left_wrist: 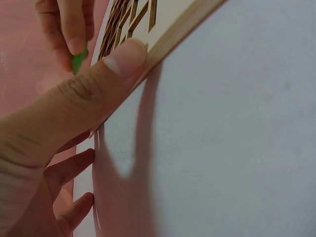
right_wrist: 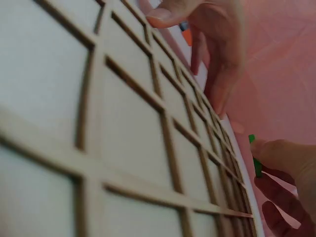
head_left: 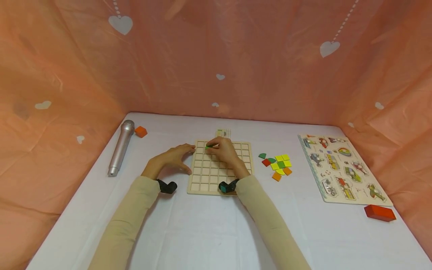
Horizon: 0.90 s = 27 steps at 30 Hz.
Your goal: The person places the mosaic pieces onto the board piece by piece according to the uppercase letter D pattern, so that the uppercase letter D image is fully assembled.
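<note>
Tile (right_wrist: 257, 167) in green, pinched over a gridded wooden board (head_left: 205, 171).
The right hand (head_left: 225, 150) grips it between thumb and fingers above the board's far left part; the left hand (head_left: 172, 156), fingers spread apart, touches the board's left edge with its thumb. The board lies flat on the white table (head_left: 195, 232), a small printed card (head_left: 224, 132) just beyond it, loose coloured tiles (head_left: 281, 164) to its right. Farther left, a silver microphone (head_left: 121, 150) lies beside an orange block (head_left: 141, 131).
</note>
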Each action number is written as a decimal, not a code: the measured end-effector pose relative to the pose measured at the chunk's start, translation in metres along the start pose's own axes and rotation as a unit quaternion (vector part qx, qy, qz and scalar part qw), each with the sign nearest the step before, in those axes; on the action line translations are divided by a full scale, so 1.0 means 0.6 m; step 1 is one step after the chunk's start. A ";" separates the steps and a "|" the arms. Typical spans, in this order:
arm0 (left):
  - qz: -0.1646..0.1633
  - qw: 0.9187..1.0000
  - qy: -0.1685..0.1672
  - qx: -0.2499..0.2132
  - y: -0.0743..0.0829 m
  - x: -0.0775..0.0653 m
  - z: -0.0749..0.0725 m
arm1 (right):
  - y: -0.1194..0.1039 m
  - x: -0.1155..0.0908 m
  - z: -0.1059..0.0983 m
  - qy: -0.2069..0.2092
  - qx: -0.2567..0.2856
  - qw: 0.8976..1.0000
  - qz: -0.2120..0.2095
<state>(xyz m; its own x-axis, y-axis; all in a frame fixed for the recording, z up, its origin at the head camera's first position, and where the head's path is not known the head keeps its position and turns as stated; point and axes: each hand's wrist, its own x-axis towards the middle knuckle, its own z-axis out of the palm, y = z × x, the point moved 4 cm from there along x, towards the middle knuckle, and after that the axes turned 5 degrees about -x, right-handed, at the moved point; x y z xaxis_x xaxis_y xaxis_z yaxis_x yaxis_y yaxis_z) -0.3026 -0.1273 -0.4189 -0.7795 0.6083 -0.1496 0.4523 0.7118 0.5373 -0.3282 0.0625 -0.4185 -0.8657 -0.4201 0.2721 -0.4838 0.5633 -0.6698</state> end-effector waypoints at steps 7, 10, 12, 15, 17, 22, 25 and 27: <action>0.007 1.000 0.002 0.005 0.000 0.001 -0.001 | 0.001 0.003 0.017 -0.004 -0.025 1.000 0.007; 0.008 1.000 0.001 0.006 0.000 0.003 -0.001 | 0.002 0.004 0.019 -0.001 -0.057 0.998 -0.003; 0.007 1.000 0.001 0.007 -0.001 0.003 -0.001 | 0.004 0.004 0.020 0.001 -0.071 0.997 -0.011; 0.007 1.000 0.000 0.010 -0.001 0.004 -0.001 | 0.004 0.003 0.019 0.002 -0.074 0.997 -0.026; 0.005 1.000 -0.001 0.012 0.001 0.004 -0.002 | 0.005 0.001 0.017 0.002 -0.072 0.997 -0.034; -0.003 1.000 -0.003 0.013 0.005 0.003 -0.003 | 0.006 -0.003 0.015 0.001 -0.061 0.997 -0.048; -0.005 1.000 -0.006 0.015 0.004 0.002 -0.003 | 0.007 -0.004 0.016 0.005 -0.059 0.997 -0.055; -0.005 1.000 -0.007 0.015 0.004 0.001 -0.003 | 0.008 -0.004 0.017 0.010 -0.063 0.996 -0.059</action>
<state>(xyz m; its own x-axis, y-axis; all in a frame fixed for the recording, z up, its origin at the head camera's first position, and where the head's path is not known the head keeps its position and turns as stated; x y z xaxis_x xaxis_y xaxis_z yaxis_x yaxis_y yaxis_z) -0.3029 -0.1258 -0.4166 -0.7788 0.6049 -0.1662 0.4565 0.7282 0.5111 -0.3274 0.0590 -0.4292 -0.8033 -0.4749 0.3594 -0.5941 0.5963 -0.5399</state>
